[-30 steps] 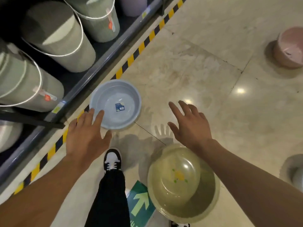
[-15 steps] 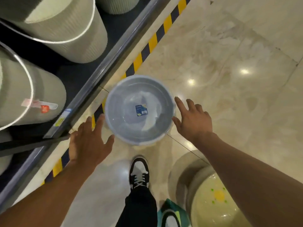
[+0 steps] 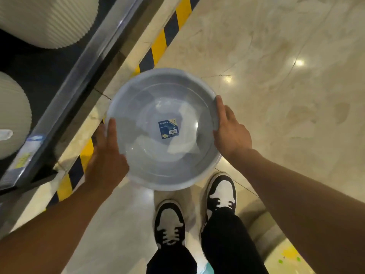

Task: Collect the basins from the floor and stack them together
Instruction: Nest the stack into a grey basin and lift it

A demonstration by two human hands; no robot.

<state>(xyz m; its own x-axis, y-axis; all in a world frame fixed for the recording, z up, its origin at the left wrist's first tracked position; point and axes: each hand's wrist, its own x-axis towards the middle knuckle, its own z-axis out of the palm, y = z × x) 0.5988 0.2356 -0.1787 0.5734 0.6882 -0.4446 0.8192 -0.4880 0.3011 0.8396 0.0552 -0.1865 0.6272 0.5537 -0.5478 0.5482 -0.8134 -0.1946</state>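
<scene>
Pale blue basin (image 3: 150, 155) upright, mouth up, above marble floor (image 3: 276, 95) by striped tape. Left hand (image 3: 106, 163) and right hand (image 3: 232, 133) grasp opposite rims; fingers (image 3: 219, 107) pressed along edge.

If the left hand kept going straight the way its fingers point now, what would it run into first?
Probably the black-and-yellow floor stripe, then the shelf's metal rail. The left hand grips the blue basin at its rim, fingers pointing up-frame past it. Depth is unclear.
</scene>
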